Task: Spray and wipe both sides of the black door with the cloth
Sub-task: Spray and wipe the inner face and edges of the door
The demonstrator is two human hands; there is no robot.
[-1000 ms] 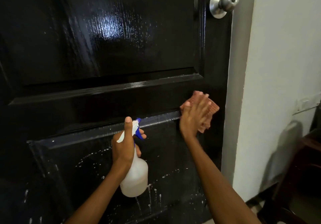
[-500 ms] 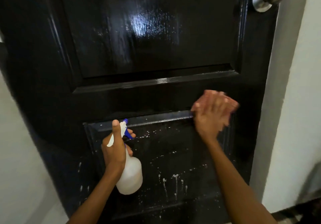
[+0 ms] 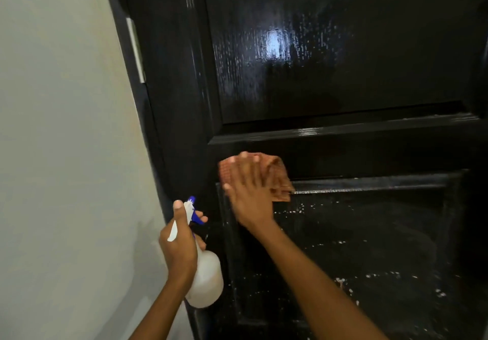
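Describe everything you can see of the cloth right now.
The cloth is reddish-brown fabric with a faint check weave, bunched into loose folds. The right hand presses it flat against the black door, fingers spread over it, on the rail above the lower panel near its left corner. Its right folds stick out past the hand. White droplets dot the panel below.

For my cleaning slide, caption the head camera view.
Right hand presses cloth on wet black door; left hand grips spray bottle.
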